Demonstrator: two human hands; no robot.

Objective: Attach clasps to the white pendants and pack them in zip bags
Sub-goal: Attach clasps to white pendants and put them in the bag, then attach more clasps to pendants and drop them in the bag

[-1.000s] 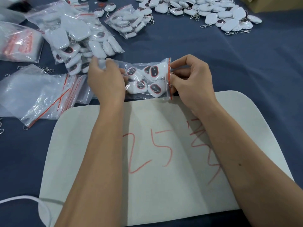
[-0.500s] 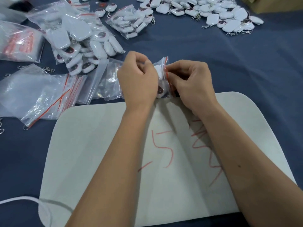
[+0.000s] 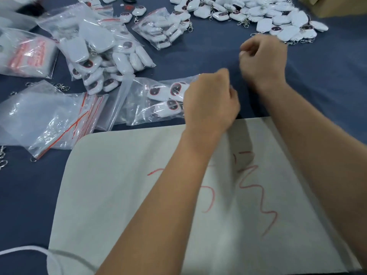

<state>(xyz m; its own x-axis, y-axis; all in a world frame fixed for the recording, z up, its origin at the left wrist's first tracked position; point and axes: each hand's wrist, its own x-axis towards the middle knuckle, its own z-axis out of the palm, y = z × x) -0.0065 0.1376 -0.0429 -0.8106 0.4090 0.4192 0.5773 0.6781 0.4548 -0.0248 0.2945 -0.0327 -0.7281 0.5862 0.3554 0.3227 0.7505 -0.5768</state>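
A clear zip bag (image 3: 158, 100) with several white pendants inside lies on the blue cloth just beyond the white mat (image 3: 139, 195). My left hand (image 3: 210, 100) grips its right end, fingers curled over the bag's mouth, which is hidden under the hand. My right hand (image 3: 262, 56) is up and to the right, apart from the bag. Its fingers are curled and I see nothing in them; it is a little blurred. A heap of loose white pendants (image 3: 268, 14) with clasps lies at the far right, just beyond the right hand.
Filled bags (image 3: 103, 56) and a smaller one (image 3: 164, 30) lie at the far left. Empty zip bags (image 3: 49, 116) with red strips are stacked at the left, with loose clasps (image 3: 61, 86) behind them. A cardboard box (image 3: 333, 4) sits at the top right corner.
My right hand has let go of the bag's mouth and moved up and right toward the pendant heap. The bag now lies flat, held only by my left hand at its right end.
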